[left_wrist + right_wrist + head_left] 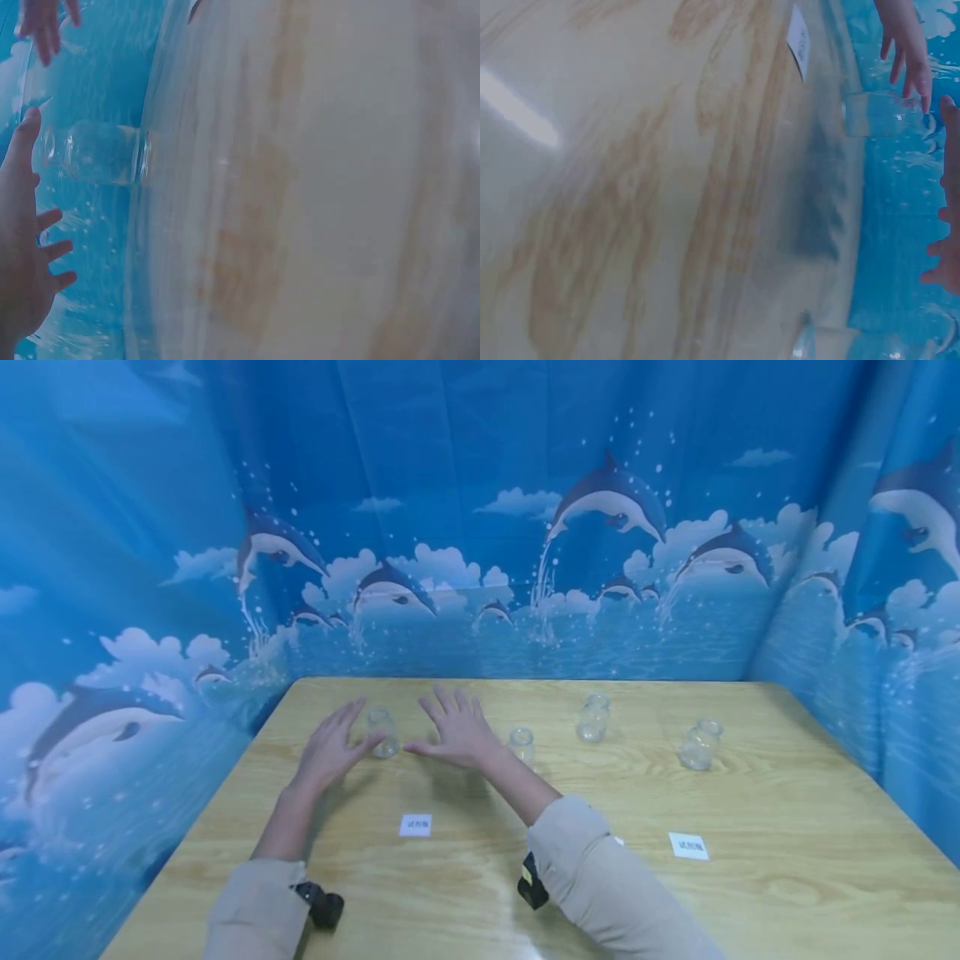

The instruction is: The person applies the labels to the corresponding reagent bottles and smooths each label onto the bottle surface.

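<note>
A small clear glass jar [383, 732] stands upright at the table's left side, between two hands with spread fingers. My left hand [330, 747] is just left of it, its thumb overlapping the jar's edge in the head view; whether they touch I cannot tell. To the jar's right, my right hand [459, 731] hovers above the table, fingers fanned out and nothing held. The left wrist view shows the jar [101, 154] beside my left hand [22, 247]. In the right wrist view, my left fingertips overlap the jar's [885, 114] neck.
Another glass jar [522, 745] stands behind my right forearm, partly hidden. Two more, a jar [593, 719] and a jar [701, 745], stand farther right. White printed labels lie on the wooden table [795, 793], one label [416, 825] nearer me. A dolphin-print curtain [480, 510] surrounds the table.
</note>
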A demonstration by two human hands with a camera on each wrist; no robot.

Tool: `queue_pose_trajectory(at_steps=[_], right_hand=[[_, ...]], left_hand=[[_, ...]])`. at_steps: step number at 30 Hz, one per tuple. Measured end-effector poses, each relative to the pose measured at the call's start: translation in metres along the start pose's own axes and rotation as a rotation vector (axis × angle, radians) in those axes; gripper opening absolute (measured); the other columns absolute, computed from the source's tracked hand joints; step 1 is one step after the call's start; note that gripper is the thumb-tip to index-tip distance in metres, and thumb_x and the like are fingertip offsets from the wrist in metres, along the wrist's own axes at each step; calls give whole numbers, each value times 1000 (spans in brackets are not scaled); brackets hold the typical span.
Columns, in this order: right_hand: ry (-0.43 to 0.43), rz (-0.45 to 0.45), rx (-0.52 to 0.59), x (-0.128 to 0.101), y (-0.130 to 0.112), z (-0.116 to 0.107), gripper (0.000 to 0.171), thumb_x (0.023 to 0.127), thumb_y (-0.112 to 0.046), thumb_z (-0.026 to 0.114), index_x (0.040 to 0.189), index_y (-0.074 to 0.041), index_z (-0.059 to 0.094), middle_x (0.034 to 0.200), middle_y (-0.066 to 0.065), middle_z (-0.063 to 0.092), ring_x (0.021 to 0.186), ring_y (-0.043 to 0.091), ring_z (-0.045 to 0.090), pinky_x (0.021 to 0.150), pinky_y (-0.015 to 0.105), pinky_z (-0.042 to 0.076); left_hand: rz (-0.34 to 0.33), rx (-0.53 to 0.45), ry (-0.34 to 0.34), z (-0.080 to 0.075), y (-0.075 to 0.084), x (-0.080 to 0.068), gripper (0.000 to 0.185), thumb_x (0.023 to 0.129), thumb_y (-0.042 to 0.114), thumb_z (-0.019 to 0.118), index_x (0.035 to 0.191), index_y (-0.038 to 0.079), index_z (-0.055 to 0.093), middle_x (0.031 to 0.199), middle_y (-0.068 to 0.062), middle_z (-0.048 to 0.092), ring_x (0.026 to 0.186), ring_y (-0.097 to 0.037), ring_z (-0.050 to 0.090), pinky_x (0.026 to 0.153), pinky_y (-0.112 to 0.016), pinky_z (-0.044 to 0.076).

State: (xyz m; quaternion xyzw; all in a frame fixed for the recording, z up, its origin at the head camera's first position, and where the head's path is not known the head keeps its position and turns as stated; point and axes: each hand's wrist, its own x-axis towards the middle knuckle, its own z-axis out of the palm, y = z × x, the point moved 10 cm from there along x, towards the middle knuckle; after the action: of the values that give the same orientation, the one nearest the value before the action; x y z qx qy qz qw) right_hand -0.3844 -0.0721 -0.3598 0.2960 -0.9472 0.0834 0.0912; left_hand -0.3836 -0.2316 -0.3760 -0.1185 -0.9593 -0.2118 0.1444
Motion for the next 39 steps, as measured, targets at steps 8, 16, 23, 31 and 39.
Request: queue_pose_trajectory(at_steps=[8,16,23,31,39], right_hand=[[-96,-8,175,9,-17,37,69,77,-61,27,131,-21,15,135,4,12,118,29,16,93,46,13],[-69,-65,326,14,-37,47,58,83,-45,36,130,-17,18,131,4,25,117,24,23,94,37,19],[-46,-12,415,12,-34,48,56,82,-43,41,129,-18,22,129,2,29,115,17,27,92,33,24],[-22,34,518,3,-29,48,57,81,-35,48,128,-17,24,125,1,35,105,16,40,85,33,34],[48,7,576,-7,-28,46,55,81,-26,51,128,-13,25,124,0,36,105,15,40,87,30,32]], left_hand=[[-3,-118,-74,15,-13,-5,63,78,46,46,129,16,25,128,-10,30,112,-33,27,87,-53,19],[28,-252,-26,16,-12,-7,54,79,38,50,125,15,34,115,-11,46,102,-31,41,86,-48,26],[-14,-293,-14,19,-11,-9,52,78,39,51,123,18,36,113,-11,47,105,-31,38,86,-49,25],[-18,-318,-8,22,-3,-14,55,76,39,53,121,11,39,112,-13,48,104,-33,39,86,-49,26],[-52,-345,-39,30,1,-21,55,75,42,53,122,19,37,111,-12,48,102,-32,40,84,-52,26]])
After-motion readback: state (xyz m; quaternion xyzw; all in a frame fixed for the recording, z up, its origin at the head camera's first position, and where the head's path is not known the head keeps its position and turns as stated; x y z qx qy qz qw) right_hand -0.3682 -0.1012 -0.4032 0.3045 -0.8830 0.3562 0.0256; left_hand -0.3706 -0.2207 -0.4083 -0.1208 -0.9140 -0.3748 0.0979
